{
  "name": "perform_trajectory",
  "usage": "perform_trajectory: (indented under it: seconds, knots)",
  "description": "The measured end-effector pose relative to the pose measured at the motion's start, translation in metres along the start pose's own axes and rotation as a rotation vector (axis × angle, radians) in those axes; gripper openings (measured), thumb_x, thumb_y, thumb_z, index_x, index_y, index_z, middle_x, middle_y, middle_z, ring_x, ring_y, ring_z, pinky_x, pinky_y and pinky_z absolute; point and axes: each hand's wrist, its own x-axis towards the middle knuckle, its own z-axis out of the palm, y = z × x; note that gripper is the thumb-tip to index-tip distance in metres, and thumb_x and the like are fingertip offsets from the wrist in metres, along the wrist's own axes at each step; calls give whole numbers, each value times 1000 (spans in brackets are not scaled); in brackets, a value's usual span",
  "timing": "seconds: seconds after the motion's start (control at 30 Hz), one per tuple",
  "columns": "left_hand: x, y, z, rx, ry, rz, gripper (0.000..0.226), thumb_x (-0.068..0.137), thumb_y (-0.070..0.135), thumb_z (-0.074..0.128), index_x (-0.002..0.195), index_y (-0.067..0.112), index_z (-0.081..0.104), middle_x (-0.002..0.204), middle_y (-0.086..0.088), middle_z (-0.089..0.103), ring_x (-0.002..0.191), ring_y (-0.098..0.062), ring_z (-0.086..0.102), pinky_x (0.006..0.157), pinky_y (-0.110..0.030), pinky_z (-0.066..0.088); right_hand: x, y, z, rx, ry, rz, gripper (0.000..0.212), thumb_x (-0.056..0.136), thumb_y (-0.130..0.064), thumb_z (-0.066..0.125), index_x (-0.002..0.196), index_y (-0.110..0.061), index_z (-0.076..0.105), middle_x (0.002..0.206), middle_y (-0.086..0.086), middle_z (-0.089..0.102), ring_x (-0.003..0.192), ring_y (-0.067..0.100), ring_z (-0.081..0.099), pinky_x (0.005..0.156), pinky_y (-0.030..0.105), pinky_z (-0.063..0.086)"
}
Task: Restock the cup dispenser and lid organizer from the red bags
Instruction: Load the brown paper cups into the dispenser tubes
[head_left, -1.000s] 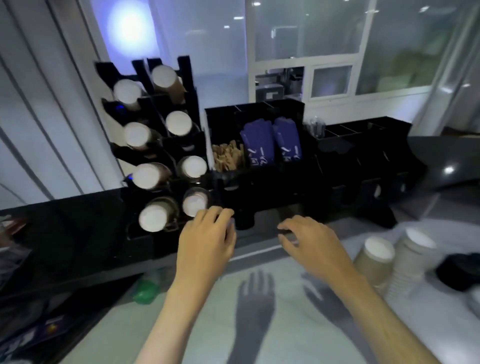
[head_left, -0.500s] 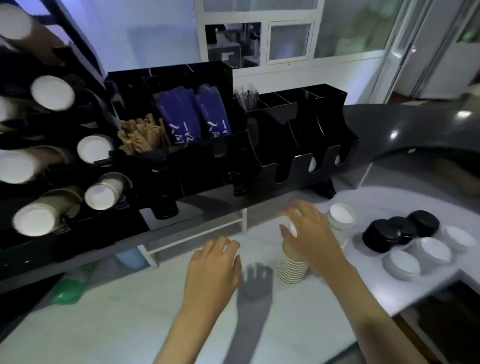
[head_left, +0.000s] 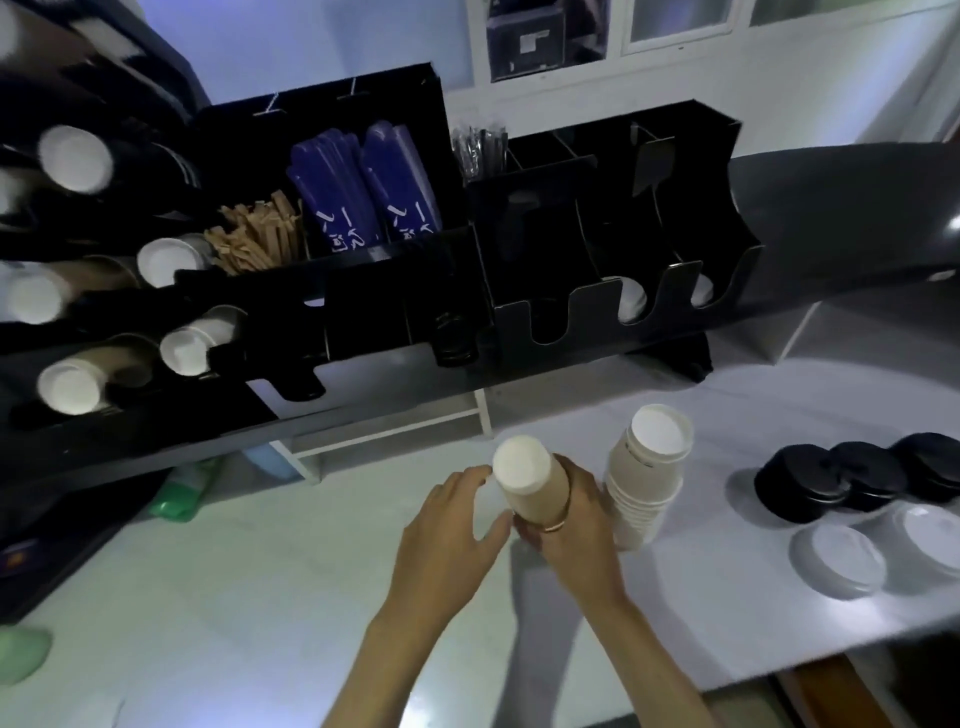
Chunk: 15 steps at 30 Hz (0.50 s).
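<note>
A: Where does the brown cup stack (head_left: 530, 486) sit against the hands?

B: Inside the right hand (head_left: 576, 525), whose fingers curl round its lower end; the white closed end tilts up and slightly left, so the long axis leans away from the person toward the cup dispenser (head_left: 104, 270); the left hand (head_left: 441, 535) is just beside the stack on its left, fingers loosely spread and thumb near the base (whether it touches, I cannot tell), holding nothing that I can see.

A: Which way does the dispenser lie from that grip?

B: Up and well to the left, on the black shelf; its tubes show white cup bottoms, so I judge the stack must swing left and lie nearly level to slide in; the left hand is on the nearer side for steadying it.

A: And the rest of the stock?

B: A white cup stack (head_left: 647, 478) stands just right of the right hand on the counter (head_left: 260, 597); black lids (head_left: 852, 480) and white lids (head_left: 839, 558) lie further right, below the lid organizer (head_left: 623, 291).
</note>
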Motion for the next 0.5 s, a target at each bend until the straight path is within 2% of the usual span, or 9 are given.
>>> perform_trajectory:
  seconds: [0.07, 0.13, 0.2, 0.27, 0.33, 0.4, 0.5]
  knots:
    - [-1, 7, 5, -325, -44, -116, 68, 92, 50, 76, 148, 46, 38, 141, 33, 50, 126, 5, 52, 94, -12, 42, 1, -4, -4, -77, -54, -55, 93, 61, -47, 88, 144, -29, 49, 134, -9, 62, 122, 20, 62, 97, 46, 56]
    - [-2, 12, 12, -592, -43, -224, 80, 81, 49, 87, 146, 46, 39, 137, 32, 53, 125, 5, 54, 91, -10, 49, -3, -19, -5, -75, -131, -108, 95, 63, -57, 82, 147, -30, 47, 135, -8, 63, 122, 18, 62, 96, 44, 58]
    - [-3, 14, 17, -793, 74, -315, 83, 71, 48, 95, 141, 36, 51, 129, 17, 67, 119, -6, 65, 91, -23, 59, -8, -40, -4, -17, -214, -151, 99, 66, -69, 76, 152, -36, 41, 138, -14, 60, 124, 12, 59, 101, 41, 56]
    - [-5, 12, 14, -955, 261, -404, 78, 64, 49, 93, 131, 26, 62, 118, 5, 76, 112, -18, 72, 90, -38, 63, -12, -56, -6, 30, -308, -182, 104, 68, -70, 81, 156, -45, 31, 142, -20, 56, 127, 6, 55, 102, 36, 52]
    - [-9, 4, 5, -1165, 389, -477, 71, 69, 49, 87, 129, 19, 63, 116, -2, 77, 109, -25, 73, 88, -44, 62, -13, -65, -14, 56, -448, -189, 108, 70, -70, 83, 157, -53, 22, 147, -25, 50, 129, 0, 50, 103, 29, 47]
    - [-14, -1, -6, -1352, 437, -503, 68, 77, 48, 81, 132, 13, 60, 112, -7, 74, 102, -25, 72, 81, -41, 60, -13, -68, -21, 85, -575, -186, 98, 73, -71, 82, 153, -55, 28, 142, -32, 52, 123, -7, 54, 99, 26, 47]
    - [-21, 6, -12, -1367, 479, -509, 67, 84, 47, 83, 135, 11, 59, 111, -11, 74, 99, -25, 73, 82, -41, 60, -15, -80, -24, 53, -612, -179, 80, 68, -71, 84, 136, -50, 46, 120, -31, 65, 105, -8, 63, 88, 27, 54]
